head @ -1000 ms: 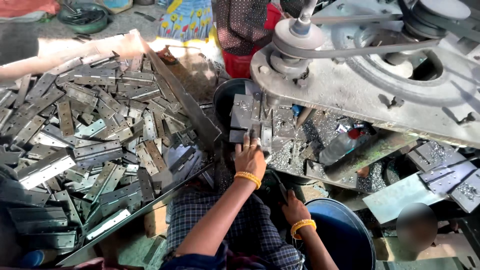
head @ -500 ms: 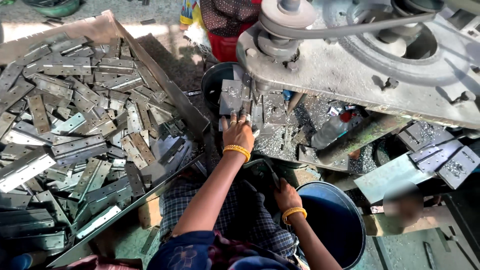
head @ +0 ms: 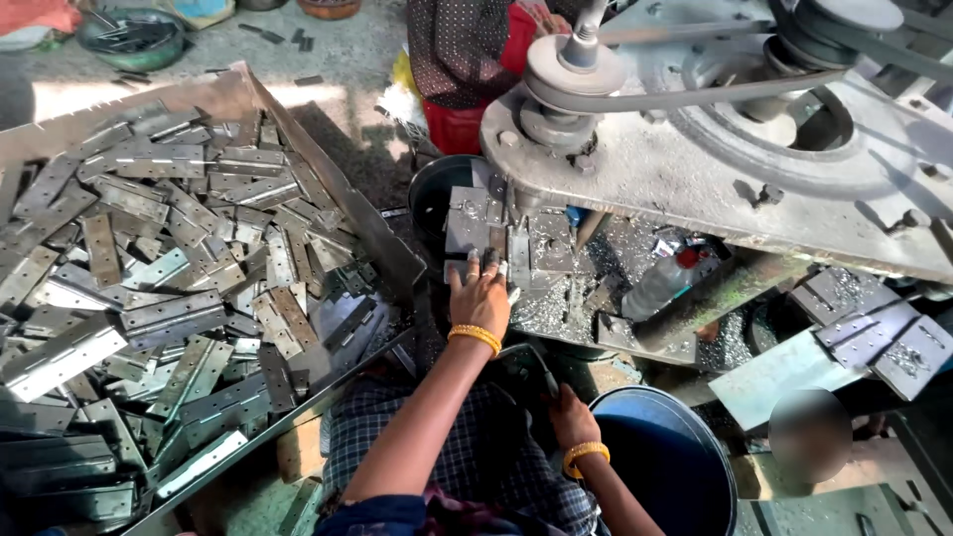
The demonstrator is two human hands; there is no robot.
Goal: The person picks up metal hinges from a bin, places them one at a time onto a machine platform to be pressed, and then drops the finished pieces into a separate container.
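At the centre of the frame the left hand (head: 480, 296) lies palm down, fingers spread flat, its grip open, on a small metal plate (head: 467, 220) under the grey belt-driven machine (head: 695, 169). Lower, right of centre, the right hand (head: 571, 417) has its grip closed on a dark handle (head: 541, 369), just beside the blue bucket (head: 665, 467). A tray (head: 328, 179) heaped with metal hinges (head: 169, 298) fills the left side.

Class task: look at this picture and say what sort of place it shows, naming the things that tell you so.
Most likely a small metalworking workshop. A large tray is heaped with flat metal hinges, a belt-driven machine stands over a bench strewn with metal shavings, and the left hand rests there.
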